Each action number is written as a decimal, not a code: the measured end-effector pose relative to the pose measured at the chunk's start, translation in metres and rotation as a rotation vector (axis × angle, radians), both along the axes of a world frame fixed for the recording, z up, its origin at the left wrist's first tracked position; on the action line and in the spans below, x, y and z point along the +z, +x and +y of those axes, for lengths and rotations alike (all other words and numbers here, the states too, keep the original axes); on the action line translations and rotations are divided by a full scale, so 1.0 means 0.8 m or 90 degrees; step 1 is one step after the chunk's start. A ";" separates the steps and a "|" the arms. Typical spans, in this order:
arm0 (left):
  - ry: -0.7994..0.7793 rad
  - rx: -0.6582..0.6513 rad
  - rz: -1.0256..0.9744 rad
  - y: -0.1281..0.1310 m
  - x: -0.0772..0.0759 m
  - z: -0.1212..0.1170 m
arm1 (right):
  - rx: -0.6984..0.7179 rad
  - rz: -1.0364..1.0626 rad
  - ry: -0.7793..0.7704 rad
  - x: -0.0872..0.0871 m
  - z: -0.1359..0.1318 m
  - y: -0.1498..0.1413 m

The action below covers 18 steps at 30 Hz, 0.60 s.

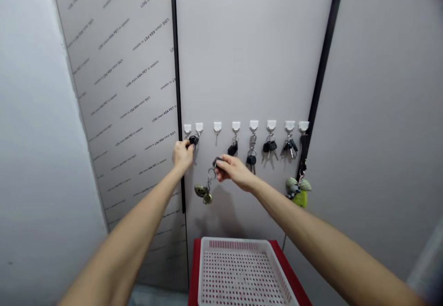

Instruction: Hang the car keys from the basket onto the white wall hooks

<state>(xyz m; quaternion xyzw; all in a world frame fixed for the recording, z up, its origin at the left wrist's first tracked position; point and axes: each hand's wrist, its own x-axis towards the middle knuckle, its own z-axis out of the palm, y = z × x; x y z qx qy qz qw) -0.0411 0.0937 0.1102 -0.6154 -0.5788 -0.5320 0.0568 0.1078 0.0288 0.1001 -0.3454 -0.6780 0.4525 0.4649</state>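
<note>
Both my hands on keys at the hook row
My left hand (182, 156) pinches black keys (193, 140) at the leftmost hooks (193, 128); my right hand (232, 171) grips a key ring (212, 173), its camouflage-patterned charm (203, 193) dangling above the white basket (242, 276).

I see hooks (254, 125) in white plastic, smooth; key rings (253, 142) in shiny metal; key heads (251, 159) in black plastic. Basket (247, 245): white plastic, perforated. Cabinet door (256, 52): pale, smooth, soft sheen. Door strips (177, 66) look black, matt. Wall (31, 112): painted, slightly rough at its edge.
</note>
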 end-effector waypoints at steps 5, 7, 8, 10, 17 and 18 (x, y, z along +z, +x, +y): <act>-0.140 -0.186 0.071 -0.030 0.045 -0.011 | 0.027 -0.108 -0.105 -0.093 -0.018 0.027; -0.287 -0.261 0.088 -0.038 0.064 -0.015 | 0.023 -0.176 -0.142 -0.129 -0.022 0.037; -0.357 -0.288 0.101 -0.041 0.073 -0.017 | 0.022 -0.218 -0.149 -0.145 -0.024 0.042; -0.451 -0.301 0.135 -0.043 0.091 -0.020 | 0.026 -0.295 -0.145 -0.170 -0.026 0.052; -0.274 -0.100 0.215 -0.028 0.138 -0.022 | 0.111 -0.475 -0.185 -0.222 -0.046 0.070; -0.220 -0.072 0.214 -0.026 0.141 -0.022 | 0.125 -0.521 -0.198 -0.229 -0.050 0.070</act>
